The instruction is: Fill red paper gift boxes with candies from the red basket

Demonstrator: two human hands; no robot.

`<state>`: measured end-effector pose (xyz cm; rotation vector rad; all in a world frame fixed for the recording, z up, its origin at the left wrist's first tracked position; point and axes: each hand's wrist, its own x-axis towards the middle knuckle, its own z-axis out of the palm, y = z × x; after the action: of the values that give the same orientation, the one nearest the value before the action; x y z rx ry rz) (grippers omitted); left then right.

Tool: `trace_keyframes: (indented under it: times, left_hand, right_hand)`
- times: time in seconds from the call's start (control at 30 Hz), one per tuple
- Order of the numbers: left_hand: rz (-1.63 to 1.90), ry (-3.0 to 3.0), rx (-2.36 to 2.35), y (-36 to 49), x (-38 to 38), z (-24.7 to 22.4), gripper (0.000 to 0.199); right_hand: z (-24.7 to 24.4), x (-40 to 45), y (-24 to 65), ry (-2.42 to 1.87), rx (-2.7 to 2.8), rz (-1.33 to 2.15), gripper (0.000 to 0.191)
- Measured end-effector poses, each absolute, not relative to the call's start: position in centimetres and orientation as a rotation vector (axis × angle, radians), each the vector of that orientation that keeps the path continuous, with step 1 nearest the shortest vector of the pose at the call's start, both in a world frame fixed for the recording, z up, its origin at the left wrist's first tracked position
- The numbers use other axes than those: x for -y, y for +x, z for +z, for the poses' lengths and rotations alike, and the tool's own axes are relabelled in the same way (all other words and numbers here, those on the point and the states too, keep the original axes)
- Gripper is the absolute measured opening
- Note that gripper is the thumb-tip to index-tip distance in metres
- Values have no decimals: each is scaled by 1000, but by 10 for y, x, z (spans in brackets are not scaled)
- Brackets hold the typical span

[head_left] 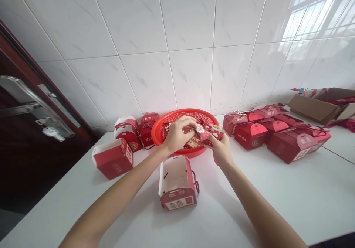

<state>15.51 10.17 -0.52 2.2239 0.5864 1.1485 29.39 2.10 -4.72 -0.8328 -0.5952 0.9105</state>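
Over a red plastic basket [183,112] of wrapped sweets, my two hands are close together. My left hand [179,134] pinches the edge of a pink and white wrapped sweet [202,133]. Several red packets [215,131] are in my right hand [222,150], its fingers closed around them beside that sweet. Below the hands on the table stands an open red box [178,198] with a white inside and a dark red cord at its right side. Nothing but small dark cord ends shows inside it.
Left of the basket stand several red boxes [115,163]. To the right are several closed red gift boxes [251,133] in a group. A brown cardboard box [314,107] with red cords lies at the far right. Behind the white table [222,211] is a tiled wall; a door [24,148] is at left.
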Motion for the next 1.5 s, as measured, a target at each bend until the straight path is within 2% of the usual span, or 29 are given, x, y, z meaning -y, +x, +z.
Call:
trace_keyframes:
  times: [0.13, 0.4, 0.67, 0.9, 1.03, 1.23, 1.4, 1.5]
  left_hand:
    - [1208, 2423, -555, 153, -106, -10, 19]
    - [1256, 2546, -479, 147, -114, -9, 24]
    - [1406, 2564, -378, 149, -115, -11, 23]
    - [1016, 2256, -535, 150, -107, 3, 17]
    - [920, 2184, -630, 154, -100, 6, 35]
    - [872, 2085, -480, 162, -110, 11, 39]
    - [759, 2088, -550, 161, -139, 8, 43]
    - [566, 2217, -674, 157, -158, -1, 44]
  right_hand:
    - [-47, -20, 293, -807, 615, 927, 53]
    - [-48, -22, 300, -828, 581, 955, 42]
    - [-44, -20, 296, -711, 702, 1181, 38]
    - [-46, -17, 294, -698, 743, 1160, 46]
    - [-44, -16, 293, -679, 771, 1170, 45]
    - [-44, -18, 297, -650, 732, 1199, 41]
    - [-48, -22, 300, -712, 588, 1050, 51]
    - [-49, -24, 301, -752, 535, 1030, 54]
